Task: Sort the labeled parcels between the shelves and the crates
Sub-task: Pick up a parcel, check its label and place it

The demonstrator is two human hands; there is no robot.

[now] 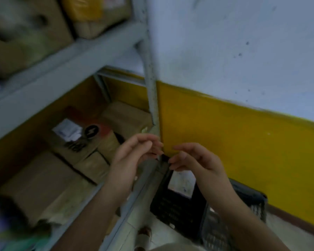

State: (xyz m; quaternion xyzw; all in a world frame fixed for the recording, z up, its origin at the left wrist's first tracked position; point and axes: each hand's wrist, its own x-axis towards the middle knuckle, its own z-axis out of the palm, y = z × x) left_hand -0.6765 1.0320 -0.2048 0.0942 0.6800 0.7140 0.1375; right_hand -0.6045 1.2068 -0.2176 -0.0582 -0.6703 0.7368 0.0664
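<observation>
My left hand [132,156] and my right hand [194,158] hover side by side in front of the shelf's corner post [153,98], fingers loosely curled, holding nothing. Below them a black parcel with a white label [179,196] lies in a dark plastic crate [252,201] on the floor. Brown cardboard parcels [43,180] fill the lower shelf at the left; one with a white label and a black round sticker [76,134] sits further back. More brown and yellow parcels [96,13] stand on the upper shelf. The picture is blurred.
The grey metal shelf beam [61,69] runs diagonally across the upper left. A wall, white above and yellow below [243,142], stands at the right. My sandalled foot [145,234] is on the pale floor by the crate. Blurred colourful items [0,223] sit at the lower left.
</observation>
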